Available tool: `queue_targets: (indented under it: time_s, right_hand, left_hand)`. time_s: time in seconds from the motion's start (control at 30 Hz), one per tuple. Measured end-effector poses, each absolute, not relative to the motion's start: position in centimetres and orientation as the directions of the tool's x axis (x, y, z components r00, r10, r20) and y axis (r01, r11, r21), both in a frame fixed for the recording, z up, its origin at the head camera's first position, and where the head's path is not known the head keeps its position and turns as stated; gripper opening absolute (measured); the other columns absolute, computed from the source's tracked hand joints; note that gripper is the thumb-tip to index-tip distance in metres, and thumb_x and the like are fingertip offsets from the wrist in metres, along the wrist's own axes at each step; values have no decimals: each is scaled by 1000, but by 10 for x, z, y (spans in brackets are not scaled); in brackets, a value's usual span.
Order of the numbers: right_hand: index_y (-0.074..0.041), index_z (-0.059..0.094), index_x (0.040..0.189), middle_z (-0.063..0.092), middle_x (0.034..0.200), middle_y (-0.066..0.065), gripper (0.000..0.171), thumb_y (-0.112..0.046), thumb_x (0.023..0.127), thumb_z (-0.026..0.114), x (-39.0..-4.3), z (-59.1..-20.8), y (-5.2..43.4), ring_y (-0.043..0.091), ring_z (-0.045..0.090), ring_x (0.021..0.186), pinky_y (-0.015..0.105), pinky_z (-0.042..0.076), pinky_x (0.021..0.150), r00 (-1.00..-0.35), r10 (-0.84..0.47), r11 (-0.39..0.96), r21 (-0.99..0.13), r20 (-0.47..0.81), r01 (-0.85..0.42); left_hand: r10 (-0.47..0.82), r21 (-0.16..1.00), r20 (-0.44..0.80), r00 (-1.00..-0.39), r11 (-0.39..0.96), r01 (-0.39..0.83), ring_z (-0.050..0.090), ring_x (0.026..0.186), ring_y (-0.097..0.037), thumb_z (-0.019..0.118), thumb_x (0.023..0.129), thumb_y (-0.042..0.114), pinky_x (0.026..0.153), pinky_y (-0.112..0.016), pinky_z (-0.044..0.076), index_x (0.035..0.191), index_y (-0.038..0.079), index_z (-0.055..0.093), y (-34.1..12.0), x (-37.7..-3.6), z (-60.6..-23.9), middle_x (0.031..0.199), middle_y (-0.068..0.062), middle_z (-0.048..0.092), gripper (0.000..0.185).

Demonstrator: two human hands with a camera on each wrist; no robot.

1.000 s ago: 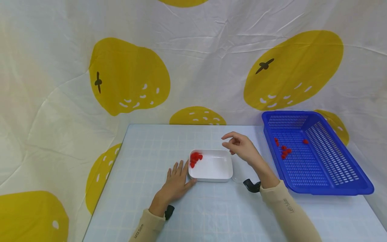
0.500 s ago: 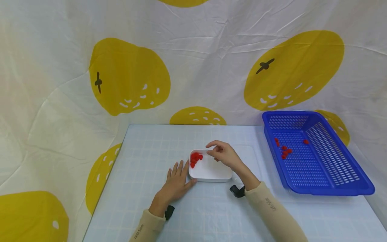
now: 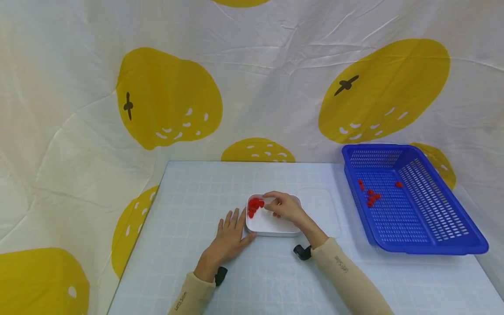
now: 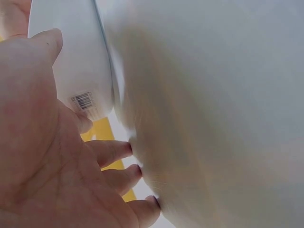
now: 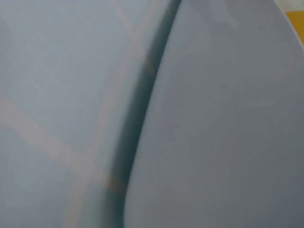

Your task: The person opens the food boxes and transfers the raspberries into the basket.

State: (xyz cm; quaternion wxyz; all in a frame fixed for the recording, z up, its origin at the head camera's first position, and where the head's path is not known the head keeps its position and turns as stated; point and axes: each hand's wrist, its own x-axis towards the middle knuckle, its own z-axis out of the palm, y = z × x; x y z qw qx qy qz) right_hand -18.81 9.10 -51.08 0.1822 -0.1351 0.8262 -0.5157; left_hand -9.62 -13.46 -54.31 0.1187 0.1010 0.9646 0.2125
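Note:
A white dish point(image 3: 275, 225) sits mid-table with several small red pieces point(image 3: 254, 205) heaped in its far left corner. My right hand point(image 3: 281, 204) hovers over the dish, its fingers curled down and its fingertips right beside the red heap. Whether they pinch a piece is hidden. My left hand point(image 3: 230, 234) lies flat on the table, thumb against the dish's left wall. In the left wrist view the open palm point(image 4: 47, 156) is beside the dish's white side, which carries a barcode label point(image 4: 83, 100). The right wrist view is a close blur.
A blue slotted basket point(image 3: 429, 227) stands at the right of the table with several red pieces point(image 3: 370, 197) inside. A clear lid point(image 3: 320, 210) lies flat between the dish and the basket. A lemon-print cloth point(image 3: 169, 100) hangs behind the pale gridded table point(image 3: 267, 280).
My right hand has moved left and down, from above the table by the basket to over the dish next to the red heap. The left hand has stayed still.

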Motion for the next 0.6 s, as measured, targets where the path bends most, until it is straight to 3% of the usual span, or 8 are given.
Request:
queue_targets:
  time_s: [0.23,0.37,0.6]
  right_hand:
    - [-18,64,135,60,69,7,42,-21,94,72,-189,-518,90,20,54,57,26,46,55,-874,-443,449,-893,-197,-26]
    - [-16,62,138,62,75,5,45,-19,94,72,-188,-521,88,20,54,56,27,48,55,-869,-456,469,-882,-195,-48]
    - [-11,69,119,62,74,5,25,-13,94,72,-189,-524,85,19,56,55,27,50,55,-888,-421,508,-859,-184,-63]
  left_hand:
    - [246,447,-189,-951,883,140,5,151,-40,53,97,60,117,-62,7,162,15,10,-134,-95,-540,165,-16,13,90]
    - [247,453,-189,-950,880,139,5,151,-40,54,97,59,117,-62,7,162,15,10,-135,-95,-538,165,-16,13,90]
    - [254,456,-183,-950,878,147,6,150,-40,55,97,57,116,-62,7,162,14,10,-135,-95,-537,165,-17,14,90]
